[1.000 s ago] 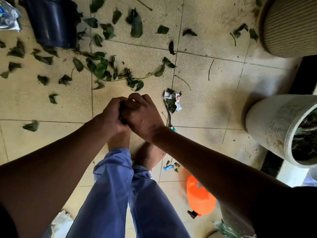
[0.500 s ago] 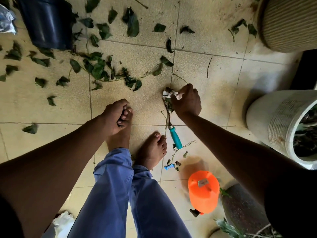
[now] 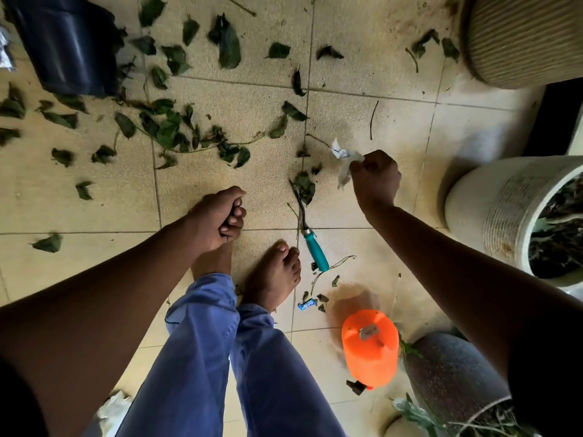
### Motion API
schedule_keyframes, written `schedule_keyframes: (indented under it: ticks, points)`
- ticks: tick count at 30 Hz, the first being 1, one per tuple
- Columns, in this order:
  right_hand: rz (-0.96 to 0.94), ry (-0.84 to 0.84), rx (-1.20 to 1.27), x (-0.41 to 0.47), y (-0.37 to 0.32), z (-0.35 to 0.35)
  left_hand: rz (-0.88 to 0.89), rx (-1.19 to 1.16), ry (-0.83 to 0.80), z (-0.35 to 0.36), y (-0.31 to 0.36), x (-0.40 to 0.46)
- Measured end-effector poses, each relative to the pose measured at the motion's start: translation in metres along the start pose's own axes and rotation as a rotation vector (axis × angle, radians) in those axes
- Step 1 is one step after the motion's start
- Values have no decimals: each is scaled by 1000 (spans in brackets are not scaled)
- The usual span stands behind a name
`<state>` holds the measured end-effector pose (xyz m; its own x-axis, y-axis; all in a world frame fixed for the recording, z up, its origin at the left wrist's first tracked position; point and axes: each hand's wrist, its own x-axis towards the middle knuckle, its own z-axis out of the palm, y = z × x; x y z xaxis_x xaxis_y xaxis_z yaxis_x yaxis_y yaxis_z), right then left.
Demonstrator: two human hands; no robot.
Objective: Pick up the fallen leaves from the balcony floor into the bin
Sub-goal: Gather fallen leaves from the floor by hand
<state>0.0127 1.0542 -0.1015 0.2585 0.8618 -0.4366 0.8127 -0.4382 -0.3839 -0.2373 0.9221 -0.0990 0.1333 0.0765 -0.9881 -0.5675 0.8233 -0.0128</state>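
Green fallen leaves (image 3: 167, 130) lie scattered over the tan tiled floor (image 3: 394, 121), thickest at the upper left beside the dark blue bin (image 3: 69, 42). My left hand (image 3: 217, 216) is curled into a fist above my left foot, with something dark, apparently leaves, just showing between the fingers. Further right, my right hand (image 3: 375, 181) pinches a crumpled white paper scrap (image 3: 344, 159) held just off the floor. A curled leaf (image 3: 304, 187) lies left of that hand.
A teal-handled garden tool (image 3: 315, 253) lies by my bare right foot (image 3: 271, 275). An orange sprayer (image 3: 369, 342) and a blue wrapper (image 3: 307, 305) sit lower right. Pots stand along the right: ribbed (image 3: 520, 36), white (image 3: 504, 209), dark (image 3: 451, 373).
My right hand left my left hand, reached right to the paper scrap by the tool, and has lifted it further right. My left fist stayed in place.
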Motion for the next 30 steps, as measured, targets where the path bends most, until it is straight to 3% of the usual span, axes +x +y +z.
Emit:
schedule_keyframes:
  ticks: [4, 7, 10, 12, 16, 19, 25, 30]
  points:
    - [106, 90, 20, 14, 12, 1, 14, 31, -6, 6, 1, 2]
    - [-109, 181, -135, 8, 18, 10, 9, 45, -8, 7, -1, 2]
    - [-435, -32, -231, -9, 16, 24, 1, 66, 1, 6, -3, 2]
    - [-568, -228, -285, -17, 12, 32, -4, 75, 5, 5, -4, 1]
    - [-757, -396, -577, -19, 3, 50, 1, 103, 11, 3, -4, 0]
    - [-821, -396, -671, -16, 0, 58, 5, 123, 20, -1, -4, 1]
    - [-871, -487, -619, -19, 2, 64, 0, 125, 43, -5, -3, 2]
    - [-666, -451, -491, -13, 11, 65, 2, 89, 35, -4, -1, 1]
